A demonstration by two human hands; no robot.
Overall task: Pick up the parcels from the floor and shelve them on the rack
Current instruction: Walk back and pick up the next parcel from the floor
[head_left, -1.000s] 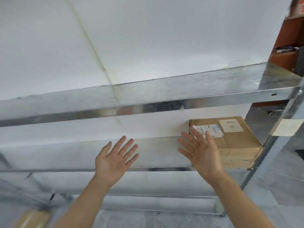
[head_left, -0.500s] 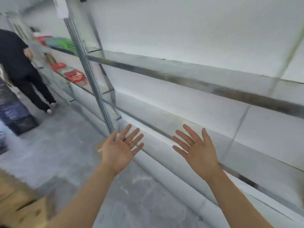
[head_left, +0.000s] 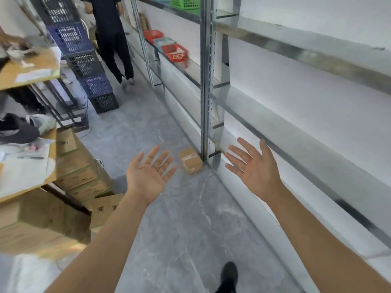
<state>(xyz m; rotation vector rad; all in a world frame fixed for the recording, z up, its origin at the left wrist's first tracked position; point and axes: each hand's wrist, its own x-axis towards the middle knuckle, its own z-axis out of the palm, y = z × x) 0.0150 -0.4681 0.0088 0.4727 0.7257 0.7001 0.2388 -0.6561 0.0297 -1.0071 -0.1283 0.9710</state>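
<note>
There is only one camera, and it sits on the person's head. It looks forward and down along a narrow aisle. The lens is wide, so straight lines bend near the edges. Both arms reach out from the bottom of the view, with the left hand (head_left: 148, 173) and the right hand (head_left: 252, 168) close to the camera. The grey floor (head_left: 182, 225) runs down the middle. The metal rack (head_left: 206, 81) fills the right side, very near. A table (head_left: 29, 178) is close on the left. The far end of the aisle sits at the top.
</note>
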